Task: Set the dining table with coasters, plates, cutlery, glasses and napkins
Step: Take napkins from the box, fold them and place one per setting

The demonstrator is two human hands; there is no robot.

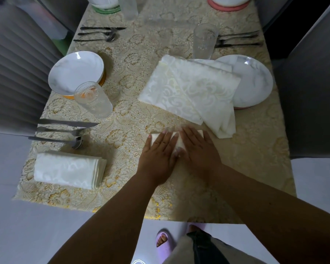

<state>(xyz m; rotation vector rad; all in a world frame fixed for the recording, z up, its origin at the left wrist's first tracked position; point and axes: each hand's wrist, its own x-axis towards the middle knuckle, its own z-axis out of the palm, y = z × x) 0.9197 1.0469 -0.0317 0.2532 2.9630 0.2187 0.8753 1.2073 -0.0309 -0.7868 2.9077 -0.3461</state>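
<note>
Two flat hands pressed one napkin on the table.

My left hand (157, 151) and right hand (197, 149) lay side by side, fingers straight and close together, holding nothing. The folded napkin (176, 142) sat right under my fingertips, with the napkin pile (191, 88) just past them. I think pressing evenly along the fold would keep the edges lined up.

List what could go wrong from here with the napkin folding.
1. The loose pile of unfolded white napkins overlaps the near right marbled plate; tugging one could shift it.
2. Both flat hands, left hand and right hand, press the small folded white napkin; sliding could bunch the gold-patterned tablecloth.
</note>
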